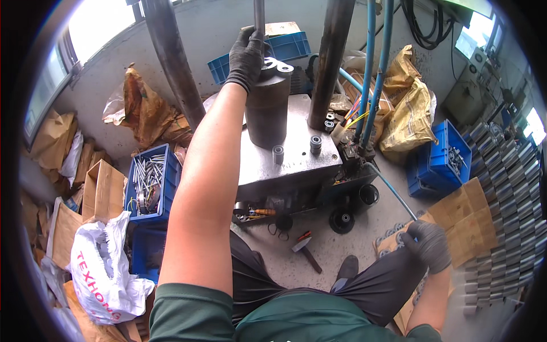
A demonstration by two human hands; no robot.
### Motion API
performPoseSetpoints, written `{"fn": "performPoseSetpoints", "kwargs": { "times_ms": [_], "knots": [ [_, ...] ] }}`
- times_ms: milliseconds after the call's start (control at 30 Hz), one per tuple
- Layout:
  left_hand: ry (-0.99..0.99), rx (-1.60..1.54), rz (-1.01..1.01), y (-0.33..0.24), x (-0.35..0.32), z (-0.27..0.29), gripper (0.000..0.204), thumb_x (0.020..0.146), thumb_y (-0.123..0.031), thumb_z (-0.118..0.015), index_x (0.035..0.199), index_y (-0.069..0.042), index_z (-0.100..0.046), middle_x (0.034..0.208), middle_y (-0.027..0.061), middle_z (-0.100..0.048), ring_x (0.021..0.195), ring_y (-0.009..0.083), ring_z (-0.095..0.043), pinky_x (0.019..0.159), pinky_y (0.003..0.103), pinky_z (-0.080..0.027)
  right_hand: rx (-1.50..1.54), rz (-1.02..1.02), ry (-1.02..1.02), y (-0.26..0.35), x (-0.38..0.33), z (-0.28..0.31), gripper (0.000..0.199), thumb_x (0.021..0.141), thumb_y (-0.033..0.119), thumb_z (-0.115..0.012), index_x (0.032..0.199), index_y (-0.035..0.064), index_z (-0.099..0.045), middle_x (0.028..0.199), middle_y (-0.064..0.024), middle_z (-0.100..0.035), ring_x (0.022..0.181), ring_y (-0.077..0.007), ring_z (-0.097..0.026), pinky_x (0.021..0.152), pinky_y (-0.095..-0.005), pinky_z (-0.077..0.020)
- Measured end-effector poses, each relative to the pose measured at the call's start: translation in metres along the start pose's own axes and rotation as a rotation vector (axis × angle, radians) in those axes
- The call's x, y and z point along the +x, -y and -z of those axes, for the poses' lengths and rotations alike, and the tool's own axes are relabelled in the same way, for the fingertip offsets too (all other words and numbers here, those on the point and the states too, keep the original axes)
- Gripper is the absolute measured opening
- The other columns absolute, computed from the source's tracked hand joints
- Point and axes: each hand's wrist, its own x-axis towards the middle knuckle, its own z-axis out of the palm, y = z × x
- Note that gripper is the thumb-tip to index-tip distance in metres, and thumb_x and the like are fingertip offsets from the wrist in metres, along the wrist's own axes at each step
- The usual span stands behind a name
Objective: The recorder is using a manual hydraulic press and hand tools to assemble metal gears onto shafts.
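Note:
My left hand [246, 60], in a dark glove, is raised over a thick upright steel cylinder [268, 114]. Its fingers close round an upright metal rod [259, 14] above the cylinder. Light metal rings [280, 66] lie on the cylinder's top, beside that hand. The cylinder stands on a press's steel table [256, 165], with a small metal sleeve [278, 154] and a stack of bearings [315, 143] near its foot. At the lower right, my gloved right hand [427, 245] grips the end of a long lever [393, 191] that slants down from the press.
Steel columns [334, 57] and blue hoses [378, 74] rise behind the table. A hammer [307, 253] and a black round part [342, 220] lie on the floor. Left stands a blue bin [169, 188] of metal pins; right, another blue bin [439, 151] and stacked metal parts [507, 211].

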Motion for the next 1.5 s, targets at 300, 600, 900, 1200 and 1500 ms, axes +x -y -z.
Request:
{"fn": "performPoseSetpoints", "kwargs": {
  "times_ms": [300,600,900,1200,1500],
  "knots": [
    [-0.016,0.03,0.01,-0.004,-0.001,0.0,0.029,0.104,-0.028,-0.063,0.122,-0.005,-0.064,0.083,0.007,-0.071,0.074,0.0129,-0.067,0.067,0.029,-0.055,0.051,-0.021,-0.048,0.0,0.001,-0.002,0.018,0.083,0.022,-0.074,0.085,0.0039,-0.072,0.077,-0.0187,-0.065,0.074,-0.0371,-0.067,0.069,-0.0436,-0.0525],
    [-0.03,0.063,0.019,-0.004,-0.001,0.0,0.031,0.103,-0.029,-0.064,0.119,-0.003,-0.064,0.081,0.0083,-0.071,0.071,0.0141,-0.067,0.065,0.029,-0.055,0.018,-0.008,-0.062,0.0,0.0,0.001,0.018,0.085,0.023,-0.073,0.083,0.0051,-0.072,0.076,-0.0173,-0.065,0.072,-0.0366,-0.066,0.068,-0.0438,-0.0516],
    [-0.022,0.064,0.007,0.003,0.004,0.003,0.034,0.103,-0.031,-0.063,0.124,-0.004,-0.062,0.086,0.0097,-0.071,0.073,0.0158,-0.069,0.065,0.029,-0.057,0.045,-0.018,-0.099,-0.004,-0.002,-0.004,0.018,0.085,0.022,-0.074,0.087,0.0042,-0.074,0.079,-0.0171,-0.067,0.074,-0.0358,-0.068,0.07,-0.0424,-0.0533],
    [0.005,0.086,0.005,0.004,0.003,0.002,0.038,0.099,-0.028,-0.07,0.126,-0.003,-0.06,0.091,0.0101,-0.071,0.074,0.0168,-0.07,0.064,0.03,-0.059,0.034,-0.015,-0.102,-0.004,-0.003,-0.004,0.019,0.084,0.023,-0.075,0.085,0.0039,-0.073,0.077,-0.0173,-0.066,0.073,-0.0355,-0.068,0.069,-0.0422,-0.0532],
    [0.054,0.451,-0.145,0.013,0.01,0.008,0.039,0.087,-0.011,-0.08,0.119,0.001,-0.061,0.097,0.0089,-0.072,0.087,0.0166,-0.07,0.08,0.03,-0.057,0.102,0.023,-0.125,-0.019,0.012,0.001,0.02,0.082,0.023,-0.077,0.092,0.0053,-0.074,0.085,-0.0147,-0.071,0.079,-0.0332,-0.069,0.073,-0.0406,-0.0553]
  ]
}}
